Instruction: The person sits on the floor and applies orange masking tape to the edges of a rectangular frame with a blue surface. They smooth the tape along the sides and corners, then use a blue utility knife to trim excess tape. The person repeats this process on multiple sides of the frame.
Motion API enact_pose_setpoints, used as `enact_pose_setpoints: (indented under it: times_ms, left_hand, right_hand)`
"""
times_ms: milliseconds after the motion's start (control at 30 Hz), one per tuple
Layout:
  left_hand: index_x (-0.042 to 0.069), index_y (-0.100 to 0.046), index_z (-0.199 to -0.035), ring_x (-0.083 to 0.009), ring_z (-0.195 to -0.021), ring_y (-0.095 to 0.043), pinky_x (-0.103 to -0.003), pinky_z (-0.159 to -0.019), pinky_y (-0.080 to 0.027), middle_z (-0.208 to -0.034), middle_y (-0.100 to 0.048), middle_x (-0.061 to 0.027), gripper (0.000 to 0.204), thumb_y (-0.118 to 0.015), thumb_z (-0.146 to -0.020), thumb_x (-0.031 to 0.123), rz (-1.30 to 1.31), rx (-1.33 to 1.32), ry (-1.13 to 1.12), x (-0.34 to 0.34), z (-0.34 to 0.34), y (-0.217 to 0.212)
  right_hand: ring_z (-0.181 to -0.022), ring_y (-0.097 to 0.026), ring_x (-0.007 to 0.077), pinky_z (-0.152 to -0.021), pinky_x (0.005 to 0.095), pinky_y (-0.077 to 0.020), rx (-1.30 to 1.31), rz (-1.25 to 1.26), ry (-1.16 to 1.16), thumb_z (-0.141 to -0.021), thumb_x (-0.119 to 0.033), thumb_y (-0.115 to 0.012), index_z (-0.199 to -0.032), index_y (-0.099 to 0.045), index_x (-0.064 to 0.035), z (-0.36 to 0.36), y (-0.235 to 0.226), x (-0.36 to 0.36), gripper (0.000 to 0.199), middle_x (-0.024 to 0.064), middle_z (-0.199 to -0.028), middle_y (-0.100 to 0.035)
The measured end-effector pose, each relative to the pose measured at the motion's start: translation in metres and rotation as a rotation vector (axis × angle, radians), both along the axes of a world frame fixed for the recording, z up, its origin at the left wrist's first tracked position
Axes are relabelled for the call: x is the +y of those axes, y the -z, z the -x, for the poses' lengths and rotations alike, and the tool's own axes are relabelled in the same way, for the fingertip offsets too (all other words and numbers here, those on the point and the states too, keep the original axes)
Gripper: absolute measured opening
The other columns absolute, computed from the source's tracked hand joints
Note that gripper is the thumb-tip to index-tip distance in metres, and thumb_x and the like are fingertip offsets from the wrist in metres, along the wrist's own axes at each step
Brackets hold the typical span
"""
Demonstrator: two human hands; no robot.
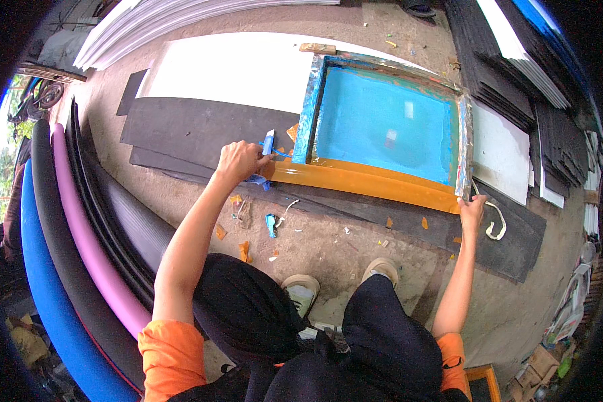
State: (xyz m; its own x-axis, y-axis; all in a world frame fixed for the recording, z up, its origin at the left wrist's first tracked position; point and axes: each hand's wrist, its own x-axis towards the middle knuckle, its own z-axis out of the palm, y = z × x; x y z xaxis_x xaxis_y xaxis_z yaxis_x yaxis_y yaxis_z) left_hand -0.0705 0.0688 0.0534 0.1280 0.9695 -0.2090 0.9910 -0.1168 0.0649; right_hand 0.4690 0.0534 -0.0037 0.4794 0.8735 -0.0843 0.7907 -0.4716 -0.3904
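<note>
A screen-printing frame (465, 144) with bright blue mesh (382, 120) lies flat on a stack of sheets in front of me. A wide strip of shiny brown packing tape (368, 182) stretches along its near edge. My right hand (472, 209) pinches the tape's right end at the frame's near right corner. At the tape's left end, my left hand (241, 161) is closed around it, along with a blue and white piece (269, 143) that looks like part of a tape dispenser. My fingers mostly hide that piece.
Black sheets (187, 134) and a white sheet (234, 74) lie under the frame. Tape scraps (244, 252) and a blue scrap (271, 226) litter the concrete. Rolled foam sheets, one pink (80, 201), stand left; stacked black sheets (496, 67) rise at far right.
</note>
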Motion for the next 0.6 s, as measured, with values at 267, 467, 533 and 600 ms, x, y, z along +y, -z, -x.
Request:
enact_pose_setpoints:
  times_ms: [267,467,533,600]
  left_hand:
    - [0.012,-0.069,-0.084,-0.0318,-0.062,-0.062,-0.041,-0.058,-0.05,-0.064,-0.062,-0.0154,0.036,-0.056,-0.079,0.045,0.126,0.035,-0.058,0.005,-0.014,-0.009]
    - [0.016,-0.069,-0.084,-0.0301,-0.062,-0.063,-0.039,-0.056,-0.05,-0.063,-0.062,-0.0135,0.035,-0.055,-0.079,0.048,0.072,0.065,-0.031,0.001,-0.004,-0.002]
    - [0.016,-0.069,-0.083,-0.0303,-0.061,-0.062,-0.039,-0.055,-0.05,-0.062,-0.062,-0.0136,0.035,-0.055,-0.079,0.048,0.055,0.046,-0.008,0.002,-0.001,-0.002]
    - [0.015,-0.069,-0.082,-0.031,-0.061,-0.062,-0.04,-0.056,-0.05,-0.063,-0.062,-0.014,0.036,-0.055,-0.079,0.048,0.069,0.027,-0.006,0.003,-0.001,-0.005]
  right_hand:
    - [-0.082,-0.061,0.0364,-0.07,0.0446,-0.0445,-0.056,-0.01,-0.023,-0.073,-0.017,-0.069,-0.1,-0.037,-0.0048,0.008,-0.014,-0.005,0.043,0.0173,-0.081,-0.064]
    - [-0.104,-0.047,0.0362,-0.079,0.0526,-0.0393,-0.359,0.073,-0.006,-0.075,-0.021,-0.068,-0.108,-0.037,-0.0078,0.037,-0.037,-0.007,0.047,0.0178,-0.108,-0.052]
    - [-0.107,-0.043,0.0342,-0.08,0.0519,-0.0388,-0.409,0.085,0.059,-0.075,-0.02,-0.067,-0.11,-0.037,-0.008,0.036,-0.042,-0.009,0.047,0.0156,-0.112,-0.046]
    - [-0.108,-0.042,0.0339,-0.082,0.0515,-0.0379,-0.468,0.026,0.013,-0.076,-0.02,-0.067,-0.112,-0.038,-0.0078,0.043,-0.045,-0.014,0.048,0.015,-0.112,-0.044]
